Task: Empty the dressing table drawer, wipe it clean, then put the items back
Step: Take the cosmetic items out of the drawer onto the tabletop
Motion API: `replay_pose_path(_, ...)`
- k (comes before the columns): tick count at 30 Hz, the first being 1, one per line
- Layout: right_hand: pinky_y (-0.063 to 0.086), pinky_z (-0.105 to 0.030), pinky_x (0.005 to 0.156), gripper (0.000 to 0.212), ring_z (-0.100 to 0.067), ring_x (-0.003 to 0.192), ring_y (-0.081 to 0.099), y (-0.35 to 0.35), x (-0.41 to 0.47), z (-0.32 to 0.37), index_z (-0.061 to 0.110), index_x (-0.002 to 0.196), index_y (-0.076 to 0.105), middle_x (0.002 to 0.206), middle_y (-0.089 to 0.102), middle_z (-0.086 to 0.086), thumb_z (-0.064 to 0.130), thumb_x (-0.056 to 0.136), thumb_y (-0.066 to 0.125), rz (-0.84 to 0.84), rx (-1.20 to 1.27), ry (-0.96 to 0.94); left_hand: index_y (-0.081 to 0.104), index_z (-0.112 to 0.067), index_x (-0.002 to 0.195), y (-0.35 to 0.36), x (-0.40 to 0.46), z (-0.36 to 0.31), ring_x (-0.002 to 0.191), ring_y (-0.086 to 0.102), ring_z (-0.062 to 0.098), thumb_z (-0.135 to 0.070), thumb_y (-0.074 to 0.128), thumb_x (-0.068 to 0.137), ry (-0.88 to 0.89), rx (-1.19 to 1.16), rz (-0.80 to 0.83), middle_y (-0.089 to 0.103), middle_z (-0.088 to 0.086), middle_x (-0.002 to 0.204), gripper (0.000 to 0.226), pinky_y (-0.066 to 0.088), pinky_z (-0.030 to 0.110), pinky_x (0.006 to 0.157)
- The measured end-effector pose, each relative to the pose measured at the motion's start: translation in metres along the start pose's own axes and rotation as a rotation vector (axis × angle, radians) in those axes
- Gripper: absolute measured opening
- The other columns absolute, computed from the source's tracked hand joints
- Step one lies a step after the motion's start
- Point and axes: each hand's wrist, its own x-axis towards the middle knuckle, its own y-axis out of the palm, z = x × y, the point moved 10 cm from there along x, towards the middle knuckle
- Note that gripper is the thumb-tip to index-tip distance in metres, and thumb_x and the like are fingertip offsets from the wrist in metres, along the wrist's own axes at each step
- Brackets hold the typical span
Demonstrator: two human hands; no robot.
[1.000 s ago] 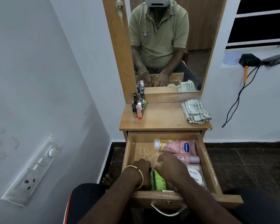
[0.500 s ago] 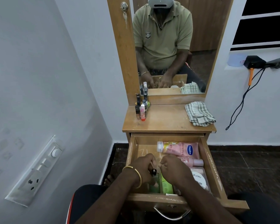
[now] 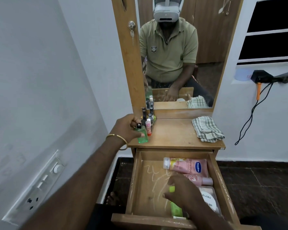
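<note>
Left hand [image 3: 126,128]: fingers and thumb curled round a small green bottle [image 3: 142,136] with a black cap, upright, base on or just above the front left corner of the dressing table top [image 3: 173,135], just in front of a cluster of small bottles and tubes [image 3: 148,120] too tightly packed to count. Gold bangle [image 3: 119,141] on that wrist. Right hand [image 3: 181,190]: down inside the open drawer [image 3: 140,183], fingers bent round a lime-green tube [image 3: 175,206], pale cap end showing between the fingertips, long axis running front to back, far end nearest the drawer front. Beside that hand, along the drawer's right side, three more items: one pink Vaseline lotion tube [image 3: 185,166] lying crosswise at the back, cap pointing left; one smaller pink bottle [image 3: 200,180] just in front of it, cap pointing right; one white round-lidded container [image 3: 208,200] nearest the front. Chalky scribbles on the bare drawer floor to the left. One folded checked cloth [image 3: 206,131] on the right of the table top. One mirror [image 3: 179,52] above.
</note>
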Motion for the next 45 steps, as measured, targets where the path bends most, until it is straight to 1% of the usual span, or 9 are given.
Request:
replay_pose_path(5, 0.044, -0.024, 0.084, 0.044, -0.006, 0.108, 0.053, -0.001, -0.001, 0.001, 0.033, 0.105, 0.060, 0.124, 0.051, 0.015, 0.051, 0.070, 0.079, -0.008, -0.007, -0.019, 0.055, -0.031, 0.080, 0.003, 0.021, 0.005, 0.089, 0.064, 0.020, -0.011, 0.093, 0.058, 0.011, 0.060, 0.013, 0.067, 0.002, 0.093, 0.048, 0.057, 0.032, 0.077)
replay_pose_path(13, 0.044, -0.024, 0.085, 0.041, -0.006, 0.107, 0.053, 0.000, -0.001, 0.001, 0.035, 0.098, 0.055, 0.121, 0.050, 0.014, 0.052, 0.069, 0.078, -0.012, 0.007, -0.018, 0.056, -0.030, 0.080, 0.018, 0.028, 0.010, 0.082, 0.059, 0.015, -0.008, 0.091, 0.060, 0.020, 0.069, 0.088, 0.064, 0.001, 0.091, 0.045, 0.056, 0.032, 0.077)
replay_pose_path(20, 0.043, -0.024, 0.086, 0.045, -0.008, 0.108, 0.054, 0.004, 0.001, 0.003, 0.039, 0.094, 0.047, 0.120, 0.050, 0.013, 0.054, 0.066, 0.078, 0.027, -0.007, -0.028, 0.059, -0.024, 0.090, 0.020, 0.033, 0.014, 0.090, 0.061, 0.019, -0.007, 0.089, 0.063, 0.031, 0.056, 0.082, 0.063, -0.001, 0.095, 0.043, 0.054, 0.027, 0.078)
replay_pose_path(24, 0.041, -0.025, 0.079, 0.048, -0.009, 0.104, 0.054, 0.004, 0.000, 0.005, 0.035, 0.094, 0.046, 0.120, 0.049, 0.011, 0.055, 0.065, 0.078, 0.049, -0.031, -0.020, 0.062, -0.019, 0.094, 0.019, 0.030, 0.013, 0.095, 0.062, 0.021, -0.008, 0.089, 0.064, 0.039, 0.050, 0.044, 0.063, 0.000, 0.105, 0.042, 0.056, 0.032, 0.081)
replay_pose_path(28, 0.038, -0.025, 0.074, 0.049, -0.010, 0.096, 0.051, 0.004, -0.001, 0.007, 0.035, 0.087, 0.041, 0.115, 0.046, 0.011, 0.055, 0.063, 0.079, 0.064, -0.040, -0.006, 0.060, -0.021, 0.101, 0.021, 0.029, 0.019, 0.098, 0.062, 0.018, -0.010, 0.090, 0.064, 0.031, 0.034, 0.027, 0.060, 0.001, 0.115, 0.049, 0.053, 0.024, 0.075)
replay_pose_path(32, 0.040, -0.025, 0.076, 0.047, -0.009, 0.092, 0.047, 0.007, 0.000, 0.007, 0.031, 0.091, 0.043, 0.112, 0.040, 0.009, 0.048, 0.065, 0.077, 0.072, -0.039, 0.000, 0.052, -0.019, 0.126, 0.025, 0.025, 0.036, 0.107, 0.052, 0.014, -0.016, 0.086, 0.070, -0.036, 0.060, 0.048, 0.046, -0.008, 0.120, 0.065, 0.051, 0.026, 0.084)
replay_pose_path(36, 0.046, -0.025, 0.077, 0.045, -0.011, 0.093, 0.053, 0.009, 0.000, 0.003, 0.027, 0.095, 0.048, 0.109, 0.042, 0.008, 0.037, 0.062, 0.077, 0.086, 0.033, 0.038, 0.050, -0.010, 0.132, 0.033, 0.020, 0.071, 0.120, 0.051, 0.022, -0.014, 0.057, 0.094, -0.184, 0.025, 0.025, 0.052, 0.005, 0.136, 0.039, 0.045, 0.034, 0.102)
replay_pose_path(41, 0.043, -0.018, 0.057, 0.042, -0.004, 0.072, 0.058, -0.006, 0.004, -0.007, 0.024, 0.084, 0.056, 0.089, 0.060, 0.008, 0.026, 0.049, 0.079, 0.024, 0.297, 0.082, 0.050, -0.007, 0.128, 0.047, 0.022, 0.095, 0.110, 0.055, 0.027, -0.016, 0.045, 0.100, -0.334, -0.010, -0.016, 0.056, 0.015, 0.131, 0.030, 0.043, 0.030, 0.087)
replay_pose_path(45, 0.056, -0.028, 0.062, 0.042, -0.008, 0.067, 0.066, -0.039, 0.009, 0.000, 0.019, 0.088, 0.062, 0.078, 0.070, 0.000, 0.007, 0.055, 0.085, -0.046, 0.494, 0.063, 0.045, -0.008, 0.133, 0.058, 0.025, 0.110, 0.117, 0.055, 0.034, -0.024, 0.039, 0.102, -0.420, -0.066, -0.027, 0.056, 0.018, 0.131, 0.036, 0.044, 0.037, 0.094)
